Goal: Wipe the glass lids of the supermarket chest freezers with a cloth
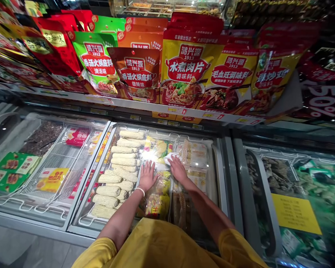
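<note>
My left hand (147,175) lies flat with fingers spread on the glass lid (156,130) of a chest freezer, above bags of yellow corn pieces (157,197). My right hand (177,168) presses a white cloth (168,158) against the same lid, fingers curled over it. Under the glass, whole corn cobs (119,171) fill the left basket. Packs of skewered food (193,156) lie in the right basket. A white band circles my left wrist.
A shelf (156,108) above the freezer carries hanging seasoning pouches (184,70) in red, green and yellow. Another freezer (44,163) stands at the left with boxed goods. A third at the right bears a yellow label (295,212).
</note>
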`<state>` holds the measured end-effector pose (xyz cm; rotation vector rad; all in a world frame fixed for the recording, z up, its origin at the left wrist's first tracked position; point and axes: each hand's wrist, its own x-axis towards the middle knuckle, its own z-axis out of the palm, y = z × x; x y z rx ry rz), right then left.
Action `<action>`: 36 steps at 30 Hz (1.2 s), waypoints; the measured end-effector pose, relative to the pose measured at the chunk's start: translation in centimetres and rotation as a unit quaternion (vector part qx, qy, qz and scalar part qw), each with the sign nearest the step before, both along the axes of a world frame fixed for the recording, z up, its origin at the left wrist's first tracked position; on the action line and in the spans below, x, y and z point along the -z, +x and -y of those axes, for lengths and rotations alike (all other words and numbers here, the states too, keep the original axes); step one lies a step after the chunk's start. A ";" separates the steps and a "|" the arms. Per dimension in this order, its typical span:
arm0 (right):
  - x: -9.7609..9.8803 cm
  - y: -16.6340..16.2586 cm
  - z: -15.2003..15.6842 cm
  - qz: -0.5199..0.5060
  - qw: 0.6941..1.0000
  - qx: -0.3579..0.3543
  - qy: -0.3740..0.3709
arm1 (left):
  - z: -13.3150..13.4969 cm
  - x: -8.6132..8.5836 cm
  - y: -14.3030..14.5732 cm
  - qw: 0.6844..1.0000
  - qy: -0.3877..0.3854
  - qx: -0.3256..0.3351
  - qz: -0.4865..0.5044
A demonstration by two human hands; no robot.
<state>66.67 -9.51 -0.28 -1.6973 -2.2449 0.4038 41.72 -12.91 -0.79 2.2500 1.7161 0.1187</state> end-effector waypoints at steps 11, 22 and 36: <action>0.8 -1.7 -0.7 -0.054 0.995 0.069 0.037 | 0.2 0.6 0.2 0.999 0.035 -0.008 0.002; 0.5 -5.1 -4.2 -0.044 0.997 -0.062 0.024 | 0.3 0.7 0.3 0.999 0.040 -0.017 0.024; -1.1 -9.1 -6.8 0.025 0.999 0.025 -0.011 | -3.1 0.2 -5.5 0.982 0.124 -0.134 0.043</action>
